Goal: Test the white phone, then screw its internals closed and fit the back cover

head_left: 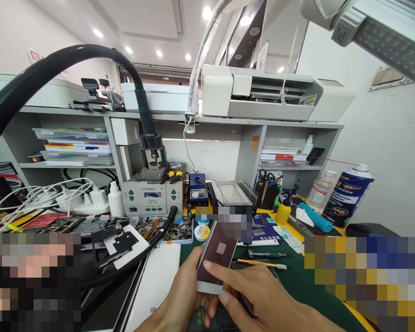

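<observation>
A smartphone (pixel 217 251) with a dark screen and a white frame is held tilted over the green mat (pixel 290 281). My left hand (pixel 180 295) is closed around its left edge and lower end. My right hand (pixel 259 295) rests against the phone's right side, forefinger laid across the lower part of the screen and thumb under the bottom edge. Part of the phone's top end is blurred out. Tweezers (pixel 263 263) with a yellow grip lie on the mat just right of the phone.
A hot-air station (pixel 152 196) with a black hose stands behind. A tray of small parts (pixel 169 229), a white tablet (pixel 157 281), a yellow bottle (pixel 283 211), a spray can (pixel 347 193), a tool holder (pixel 267 189) and tangled white cables (pixel 38 196) crowd the bench.
</observation>
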Action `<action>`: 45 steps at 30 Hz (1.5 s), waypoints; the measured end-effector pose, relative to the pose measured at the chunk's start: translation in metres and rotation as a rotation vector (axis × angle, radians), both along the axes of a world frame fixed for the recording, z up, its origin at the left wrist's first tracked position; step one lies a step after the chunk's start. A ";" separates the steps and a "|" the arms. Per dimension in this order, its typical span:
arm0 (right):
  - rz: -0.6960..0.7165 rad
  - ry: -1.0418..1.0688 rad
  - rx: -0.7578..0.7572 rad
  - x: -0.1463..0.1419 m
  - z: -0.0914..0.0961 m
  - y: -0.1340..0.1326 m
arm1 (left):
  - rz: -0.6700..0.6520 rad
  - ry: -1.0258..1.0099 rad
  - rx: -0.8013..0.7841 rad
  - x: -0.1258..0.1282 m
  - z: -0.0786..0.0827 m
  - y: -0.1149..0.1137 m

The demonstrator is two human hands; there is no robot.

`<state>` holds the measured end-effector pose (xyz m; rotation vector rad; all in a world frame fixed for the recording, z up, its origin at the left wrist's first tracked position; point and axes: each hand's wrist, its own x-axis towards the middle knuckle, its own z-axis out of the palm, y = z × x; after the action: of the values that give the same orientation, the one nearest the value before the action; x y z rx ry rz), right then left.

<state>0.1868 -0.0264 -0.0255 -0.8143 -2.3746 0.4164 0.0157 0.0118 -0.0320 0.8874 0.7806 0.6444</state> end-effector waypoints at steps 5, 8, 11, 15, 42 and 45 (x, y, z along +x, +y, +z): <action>-0.012 -0.023 0.024 -0.001 0.001 0.000 | 0.008 -0.009 0.037 -0.003 0.005 -0.004; -0.022 -0.072 0.058 -0.002 0.001 0.001 | 0.017 0.016 0.021 -0.003 0.008 -0.005; -0.040 -0.117 0.070 -0.001 0.000 0.001 | 0.020 0.040 0.011 -0.002 0.013 -0.006; -0.090 -0.170 0.086 -0.001 -0.002 0.000 | 0.051 0.030 -0.002 0.001 0.018 -0.006; -0.570 0.564 -0.273 0.010 0.007 0.007 | -0.028 -0.054 -0.077 -0.002 0.013 0.002; -0.516 0.629 -0.385 0.012 0.015 0.007 | -0.036 -0.033 -0.062 -0.002 0.014 0.002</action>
<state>0.1984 -0.0192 -0.0109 -1.2116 -1.4602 0.7832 0.0138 0.0137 -0.0179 0.8307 0.7490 0.5986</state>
